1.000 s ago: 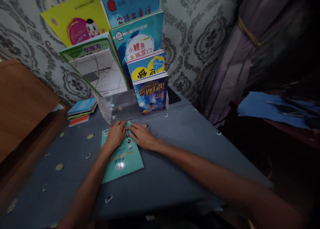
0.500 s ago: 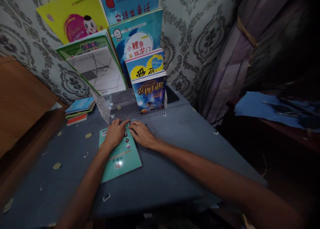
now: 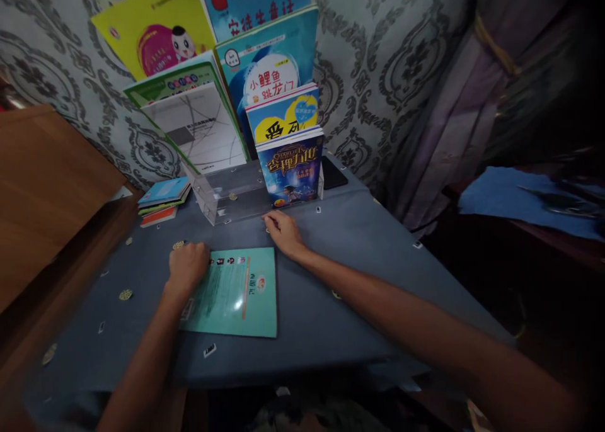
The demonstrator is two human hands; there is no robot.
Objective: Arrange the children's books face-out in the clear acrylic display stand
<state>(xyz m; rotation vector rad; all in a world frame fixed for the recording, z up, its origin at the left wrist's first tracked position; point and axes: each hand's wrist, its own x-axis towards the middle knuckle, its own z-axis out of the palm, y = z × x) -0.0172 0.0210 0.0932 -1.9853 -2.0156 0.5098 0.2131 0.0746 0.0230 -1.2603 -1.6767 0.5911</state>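
A teal green book (image 3: 231, 293) lies flat on the table, turned sideways, with a glossy back cover of small pictures and print. At its upper left edge, my left hand (image 3: 188, 267) is closed, gripping the book there; the fingertips are hidden. My right hand (image 3: 284, 232) is apart from the book, up and to its right, just in front of the clear stand. Its fingers are curled together, and nothing shows in them. The clear display stand (image 3: 205, 199) holds several upright books, among them a dark blue book (image 3: 295, 174) nearest my right hand.
A small stack of books (image 3: 164, 196) lies left of the stand. Behind the dark blue book is a black flat object (image 3: 333, 172). A wooden panel (image 3: 51, 186) borders the left; a patterned curtain hangs behind. A blue cloth (image 3: 524, 199) lies on a surface at right.
The green book has turned from lengthwise to sideways. My left hand has moved left and curled at its edge. My right hand has come off the book toward the stand.
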